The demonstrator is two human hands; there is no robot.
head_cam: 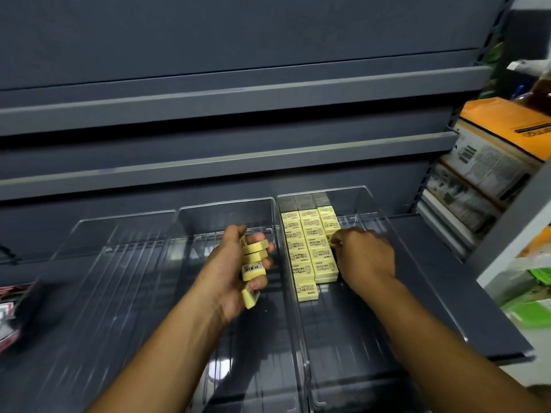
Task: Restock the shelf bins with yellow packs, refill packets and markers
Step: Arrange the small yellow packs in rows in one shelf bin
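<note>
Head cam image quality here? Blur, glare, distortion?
Head view: motion blur streaks the clear bins along their ribs, worst lower left; print on the yellow packs partly legible; shelf edges bow from wide-angle distortion; dim even light, faint reflections on bin walls.

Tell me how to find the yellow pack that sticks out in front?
Find the grey shelf, then the clear bin under the right hand. Yellow packs fill its back left corner. Yours is the front pack, poking out alone past the other columns.

Yellow packs lie in rows (labels up) inside the right clear bin.
</note>
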